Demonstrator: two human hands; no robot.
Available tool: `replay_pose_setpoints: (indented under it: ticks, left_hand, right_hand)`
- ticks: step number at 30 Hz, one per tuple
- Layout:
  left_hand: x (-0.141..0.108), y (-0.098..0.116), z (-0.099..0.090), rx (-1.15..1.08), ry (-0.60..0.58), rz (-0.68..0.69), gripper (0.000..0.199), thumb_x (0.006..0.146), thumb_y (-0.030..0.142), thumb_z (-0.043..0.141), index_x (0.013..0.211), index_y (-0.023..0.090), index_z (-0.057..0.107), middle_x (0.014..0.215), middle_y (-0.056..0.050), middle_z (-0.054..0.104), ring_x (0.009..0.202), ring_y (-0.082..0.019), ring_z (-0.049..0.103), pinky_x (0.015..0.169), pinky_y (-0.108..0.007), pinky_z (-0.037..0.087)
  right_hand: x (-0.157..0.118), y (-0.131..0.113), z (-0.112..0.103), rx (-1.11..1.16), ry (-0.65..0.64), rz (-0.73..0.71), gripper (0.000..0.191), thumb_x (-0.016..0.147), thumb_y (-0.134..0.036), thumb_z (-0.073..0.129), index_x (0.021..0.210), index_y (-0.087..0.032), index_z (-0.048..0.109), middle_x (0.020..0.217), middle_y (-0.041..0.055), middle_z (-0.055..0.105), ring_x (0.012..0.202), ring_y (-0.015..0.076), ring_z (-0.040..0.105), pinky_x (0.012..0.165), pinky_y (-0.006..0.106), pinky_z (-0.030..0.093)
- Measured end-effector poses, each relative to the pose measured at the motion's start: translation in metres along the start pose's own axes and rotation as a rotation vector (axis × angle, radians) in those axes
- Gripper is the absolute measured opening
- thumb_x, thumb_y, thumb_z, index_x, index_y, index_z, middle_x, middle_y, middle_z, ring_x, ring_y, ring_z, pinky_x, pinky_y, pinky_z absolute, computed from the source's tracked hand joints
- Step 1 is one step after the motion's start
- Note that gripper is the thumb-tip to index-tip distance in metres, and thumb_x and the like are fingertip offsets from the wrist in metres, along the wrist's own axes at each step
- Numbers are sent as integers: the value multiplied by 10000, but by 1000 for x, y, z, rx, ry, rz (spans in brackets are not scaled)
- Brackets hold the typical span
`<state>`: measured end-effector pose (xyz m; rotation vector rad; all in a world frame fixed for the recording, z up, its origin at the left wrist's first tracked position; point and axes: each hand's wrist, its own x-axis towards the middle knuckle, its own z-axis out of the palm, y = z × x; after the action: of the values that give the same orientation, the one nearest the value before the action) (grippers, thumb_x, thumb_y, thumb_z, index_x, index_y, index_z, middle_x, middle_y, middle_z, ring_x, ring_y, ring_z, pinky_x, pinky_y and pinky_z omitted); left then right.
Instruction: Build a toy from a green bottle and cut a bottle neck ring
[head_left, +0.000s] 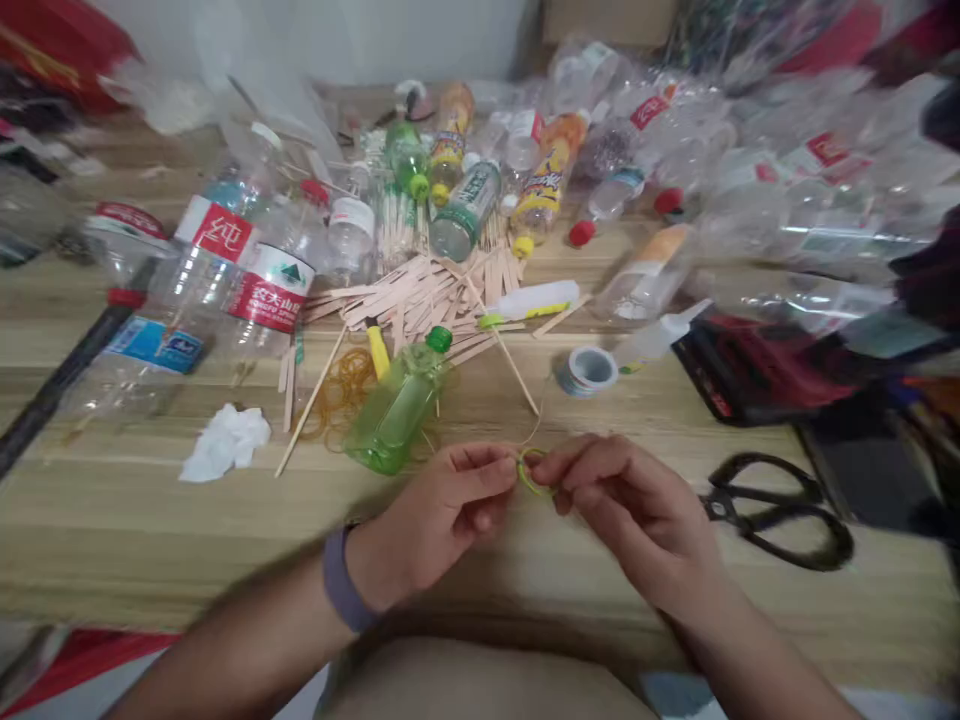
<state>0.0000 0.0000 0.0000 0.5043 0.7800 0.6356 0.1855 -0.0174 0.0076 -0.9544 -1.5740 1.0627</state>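
Between my two hands, above the table's front part, is a small yellow-green ring. My left hand, with a purple band on its wrist, pinches the ring's left side between thumb and fingers. The fingers of my right hand are closed on its right side. A thin string runs up from near the ring toward the end of a wooden stick. Just left of and beyond my left hand lies a green transparent bottle with a green cap.
Black scissors and a dark phone lie right. Beyond my hands are a tape roll, a glue bottle, flat wooden sticks and rubber bands. Crumpled tissue lies left. Several plastic bottles fill the back.
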Motion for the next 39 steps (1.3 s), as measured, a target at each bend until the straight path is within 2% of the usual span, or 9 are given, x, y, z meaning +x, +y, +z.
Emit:
replay_pose_setpoints:
  ticks: [5, 9, 13, 18, 21, 24, 28, 32, 39]
  left_hand:
    - [4, -2, 1, -35, 4, 28, 407, 660, 474, 864, 696, 158, 609, 502, 96, 404, 455, -48, 253, 447, -226, 162]
    - [5, -3, 0, -46, -8, 46, 366, 675, 450, 848, 690, 159, 626, 481, 96, 398, 446, -51, 240, 441, -227, 157]
    - [5, -4, 0, -23, 17, 79, 348, 682, 445, 839, 689, 161, 638, 499, 87, 413, 454, -54, 254, 438, -228, 156]
    - [4, -5, 0, 42, 107, 126, 322, 672, 431, 834, 703, 148, 684, 583, 62, 482, 461, -37, 280, 427, -215, 157]
    - [4, -5, 0, 81, 181, 165, 282, 668, 400, 833, 720, 152, 708, 618, 49, 537, 441, -26, 289, 411, -205, 164]
    - [4, -4, 0, 85, 212, 202, 250, 652, 363, 846, 707, 153, 721, 718, 16, 629, 428, -11, 327, 394, -192, 177]
    - [4, -4, 0, 59, 179, 237, 238, 665, 359, 863, 701, 154, 747, 750, 1, 678, 394, 3, 361, 372, -175, 202]
    - [5, -3, 1, 14, 111, 245, 229, 680, 359, 882, 693, 161, 768, 742, -11, 715, 386, -15, 456, 366, -166, 259]
    - [5, -3, 1, -60, -23, 265, 161, 719, 302, 886, 716, 173, 791, 830, -27, 765, 469, -53, 619, 390, -144, 358]
  right_hand:
    - [-3, 3, 3, -33, 5, -17, 160, 937, -120, 547, 847, -236, 611, 918, 41, 718, 583, 114, 594, 565, 252, 528]
    - [-6, 5, 3, -167, -7, -62, 172, 919, -99, 541, 846, -244, 597, 921, 34, 704, 705, 146, 660, 662, 288, 550]
    - [-7, 4, 3, -186, -26, -51, 170, 918, -98, 539, 840, -244, 576, 928, 35, 683, 716, 139, 649, 557, 237, 493]
    - [-5, 4, 4, -80, -41, 102, 147, 946, -149, 542, 829, -227, 585, 914, 34, 679, 534, 79, 550, 426, 197, 403]
    - [-7, 7, 5, 58, -28, 254, 145, 967, -241, 568, 831, -212, 607, 942, 31, 671, 403, 20, 419, 334, 176, 327]
    - [-8, 11, 6, 212, -19, 411, 179, 956, -354, 618, 855, -207, 629, 973, 28, 659, 350, -2, 402, 282, 161, 296]
    - [-5, 14, 6, 371, -18, 500, 228, 905, -404, 691, 826, -195, 645, 922, 9, 644, 356, 12, 469, 294, 160, 368]
    - [3, 9, 7, 539, -3, 605, 255, 829, -416, 778, 781, -190, 669, 596, -64, 529, 386, 57, 474, 336, 168, 429]
    - [10, 4, 3, 787, 19, 797, 263, 721, -361, 871, 716, -169, 692, 481, -62, 506, 396, 35, 386, 356, 122, 366]
